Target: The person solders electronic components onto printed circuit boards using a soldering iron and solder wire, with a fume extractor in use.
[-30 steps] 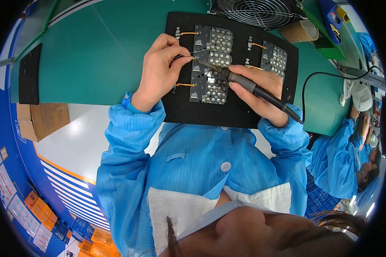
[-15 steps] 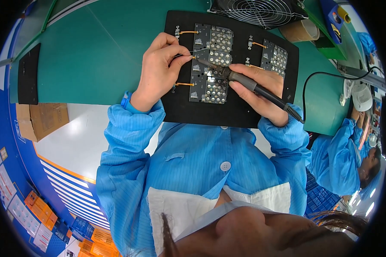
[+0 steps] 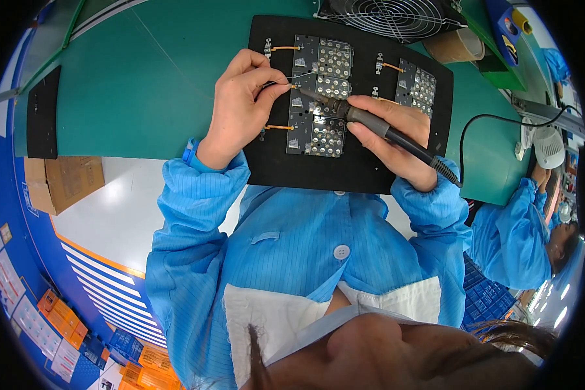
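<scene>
My right hand [image 3: 400, 133] grips a soldering iron [image 3: 368, 121] like a pen. Its tip points left and slightly up, over the middle one of a column of dark circuit boards [image 3: 299, 138] dotted with round silver parts. My left hand [image 3: 239, 107] is pinched closed at that board's left edge, holding a thin solder wire [image 3: 304, 75] that reaches over the board. An orange lead end [image 3: 294, 86] shows at its fingertips; whether they grip it too is hidden. Orange leads with small metal connectors [image 3: 269, 47] stick out from the boards above and below.
The boards lie on a black mat [image 3: 364, 174] on a green table [image 3: 130, 91]. More boards [image 3: 416, 84] lie right of my right hand. A fan [image 3: 396, 19] and a cardboard roll [image 3: 455, 47] stand beyond. The iron's cord [image 3: 465, 130] loops right. A co-worker [image 3: 510, 234] sits at the right.
My hands, the soldering iron and the boards stay almost still. At the right, the co-worker's head has shifted slightly.
</scene>
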Demonstrator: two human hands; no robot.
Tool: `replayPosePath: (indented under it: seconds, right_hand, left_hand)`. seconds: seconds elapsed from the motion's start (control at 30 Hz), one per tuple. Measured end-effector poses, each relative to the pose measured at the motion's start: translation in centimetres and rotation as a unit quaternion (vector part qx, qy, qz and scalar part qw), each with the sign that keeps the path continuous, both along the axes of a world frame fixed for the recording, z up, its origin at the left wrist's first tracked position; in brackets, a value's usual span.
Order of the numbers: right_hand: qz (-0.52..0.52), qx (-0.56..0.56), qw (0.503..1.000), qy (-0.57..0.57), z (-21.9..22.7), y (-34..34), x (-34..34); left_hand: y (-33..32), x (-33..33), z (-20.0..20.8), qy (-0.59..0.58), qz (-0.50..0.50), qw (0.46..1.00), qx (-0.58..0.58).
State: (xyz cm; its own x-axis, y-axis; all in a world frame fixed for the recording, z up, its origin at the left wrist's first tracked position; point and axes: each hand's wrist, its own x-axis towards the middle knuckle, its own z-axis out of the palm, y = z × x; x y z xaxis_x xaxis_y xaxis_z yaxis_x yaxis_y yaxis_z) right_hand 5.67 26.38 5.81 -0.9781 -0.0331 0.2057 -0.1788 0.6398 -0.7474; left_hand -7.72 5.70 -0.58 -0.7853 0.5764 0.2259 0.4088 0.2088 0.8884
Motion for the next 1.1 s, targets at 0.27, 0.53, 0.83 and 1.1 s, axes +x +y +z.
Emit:
replayPosePath:
  seconds: [0.27, 0.53, 0.83, 1.1]
  right_hand:
    - [0.006, 0.006, 1.0, 0.014, -0.2, 0.0, -0.1]
    - [-0.002, -0.003, 1.0, 0.023, 0.0, 0.2, 0.0]
    - [-0.15, 0.061, 0.985, 0.051, 3.1, 2.8, 4.6]
    - [-0.349, 0.007, 0.907, 0.238, 1.4, 9.2, 5.0]
  left_hand:
    - [-0.1, -0.1, 0.0, 0.005, -0.001, 1.0, 0.0]
    - [0.0, -0.1, -0.1, 0.004, 0.0, 1.0, 0.004]
    - [-1.5, -0.2, -0.2, -0.044, 0.025, 0.995, 0.086]
    - [-4.5, 0.9, 1.8, 0.098, 0.068, 0.992, -0.039]
